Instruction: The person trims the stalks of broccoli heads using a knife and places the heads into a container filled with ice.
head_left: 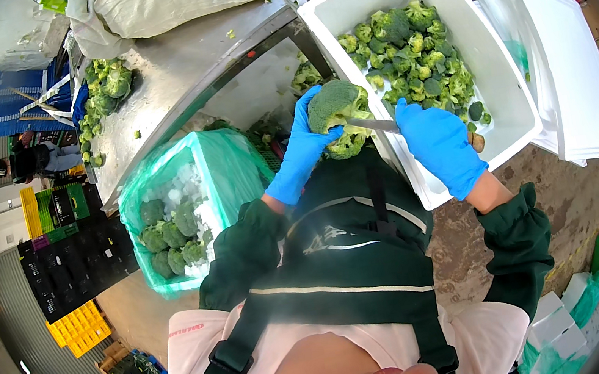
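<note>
My left hand (pixel 299 149), in a blue glove, is closed around a broccoli head (pixel 336 102), its green crown turned up and left. My right hand (pixel 441 146), also gloved in blue, grips a knife whose blade (pixel 377 125) points left against the cut side of the broccoli. The brown end of the knife handle shows below that fist. Both hands are over the near left edge of a white tub (pixel 505 97), which holds a pile of cut broccoli florets (pixel 415 56). More broccoli (pixel 347 146) shows just under the held head.
To the left stands a box lined with green plastic (pixel 232 173), with broccoli heads (pixel 172 235) and ice inside. A metal table (pixel 157 69) carries broccoli pieces (pixel 109 87) and a filled white sack (pixel 178 1). White lids (pixel 558 66) lean right of the tub. Stacked crates (pixel 81 267) stand far left.
</note>
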`<state>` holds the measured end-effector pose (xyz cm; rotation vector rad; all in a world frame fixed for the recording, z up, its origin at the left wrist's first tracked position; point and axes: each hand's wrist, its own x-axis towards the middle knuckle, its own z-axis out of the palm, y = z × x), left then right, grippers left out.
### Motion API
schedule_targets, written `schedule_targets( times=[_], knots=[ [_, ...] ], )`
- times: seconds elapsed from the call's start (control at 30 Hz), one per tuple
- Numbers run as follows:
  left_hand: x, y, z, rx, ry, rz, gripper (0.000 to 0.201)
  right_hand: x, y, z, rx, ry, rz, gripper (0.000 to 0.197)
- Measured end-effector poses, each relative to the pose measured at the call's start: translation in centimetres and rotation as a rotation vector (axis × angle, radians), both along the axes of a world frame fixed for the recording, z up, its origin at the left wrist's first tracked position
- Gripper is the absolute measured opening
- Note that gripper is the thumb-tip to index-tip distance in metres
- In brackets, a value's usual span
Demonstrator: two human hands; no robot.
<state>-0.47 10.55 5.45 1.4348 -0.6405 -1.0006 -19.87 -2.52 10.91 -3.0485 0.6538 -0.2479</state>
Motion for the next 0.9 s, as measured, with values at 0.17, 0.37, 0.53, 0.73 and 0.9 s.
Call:
schedule_targets(
  times=[0.17, 0.37, 0.53, 0.73, 0.9],
  knots=[
    [-0.7, -0.7, 0.9, 0.074, -0.122, -0.097, 0.075, -0.3, -0.1, -1.8, 0.148, 0.142, -0.066, 0.031],
    [-1.0, -1.2, 0.4, 0.165, -0.037, -0.236, 0.075, -5.2, -5.8, -7.6, 0.154, 0.136, -0.276, 0.009],
    [-1.0, -0.6, 0.8, 0.318, 0.185, -0.283, 0.071, 2.0, -1.6, 1.3, 0.855, -0.246, -0.008, 0.054],
    [0.9, 3.4, -2.0, 0.067, 0.761, -0.211, 0.061, 6.3, -2.5, 1.4, 1.224, -0.903, -0.336, 0.030],
    [3.6, 8.0, -2.8, -0.214, 1.131, 0.076, 0.059, 2.1, -11.4, -2.5, 0.635, -0.462, -0.525, 0.052]
  ],
)
